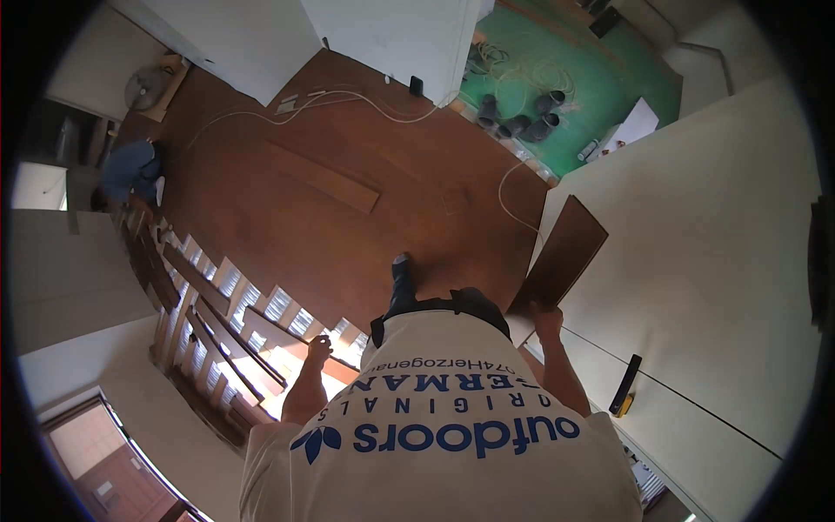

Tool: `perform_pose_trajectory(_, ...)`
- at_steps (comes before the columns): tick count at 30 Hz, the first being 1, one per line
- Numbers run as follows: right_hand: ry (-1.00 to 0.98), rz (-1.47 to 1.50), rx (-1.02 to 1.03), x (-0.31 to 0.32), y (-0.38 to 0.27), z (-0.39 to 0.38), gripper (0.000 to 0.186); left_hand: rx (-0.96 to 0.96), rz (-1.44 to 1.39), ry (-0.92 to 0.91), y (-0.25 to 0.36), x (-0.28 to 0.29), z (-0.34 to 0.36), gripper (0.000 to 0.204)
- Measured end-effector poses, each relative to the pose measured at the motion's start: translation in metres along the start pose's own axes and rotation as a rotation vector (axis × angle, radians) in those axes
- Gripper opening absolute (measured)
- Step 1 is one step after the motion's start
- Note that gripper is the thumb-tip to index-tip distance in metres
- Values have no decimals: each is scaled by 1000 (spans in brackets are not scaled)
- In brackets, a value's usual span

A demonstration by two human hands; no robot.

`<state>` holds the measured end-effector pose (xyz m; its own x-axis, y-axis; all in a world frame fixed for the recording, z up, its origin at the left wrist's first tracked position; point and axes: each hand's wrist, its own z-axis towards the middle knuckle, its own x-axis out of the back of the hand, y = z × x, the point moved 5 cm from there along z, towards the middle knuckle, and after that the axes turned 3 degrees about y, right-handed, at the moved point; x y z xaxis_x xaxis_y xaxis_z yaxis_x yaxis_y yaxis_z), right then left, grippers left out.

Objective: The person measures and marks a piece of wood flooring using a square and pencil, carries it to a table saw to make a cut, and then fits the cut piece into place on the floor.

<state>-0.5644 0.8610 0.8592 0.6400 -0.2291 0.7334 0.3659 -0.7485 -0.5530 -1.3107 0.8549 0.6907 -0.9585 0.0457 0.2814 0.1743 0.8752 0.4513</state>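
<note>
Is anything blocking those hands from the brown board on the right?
Nothing visible blocks the right hand: it touches the near end of the brown board. The person's pale-shirted body lies between the left hand and the board.

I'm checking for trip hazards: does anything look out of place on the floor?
Two things: a loose plank lies on the brown floor ahead, and a pale cable curves untidily beyond it; both interrupt the flat surface.

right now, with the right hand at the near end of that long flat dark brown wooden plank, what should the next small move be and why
Probably bring the bare left hand across to steady the plank: only the bare right hand touches it, at its near end.
</note>
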Motion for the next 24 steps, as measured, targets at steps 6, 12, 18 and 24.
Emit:
perform_pose_trajectory(6,163,126,-181,2,-30,45,43,-353,286,172,330,-25,118,32)
perform_pose_trajectory(12,126,231,-320,-7,-58,149,48,-666,352,231,607,-159,146,30)
perform_pose_trajectory(18,-76,226,-495,16,-125,275,48,-904,251,-139,775,-330,64,27)
perform_pose_trajectory(24,114,240,-441,47,-165,382,53,-1309,318,37,1010,-377,-44,22)
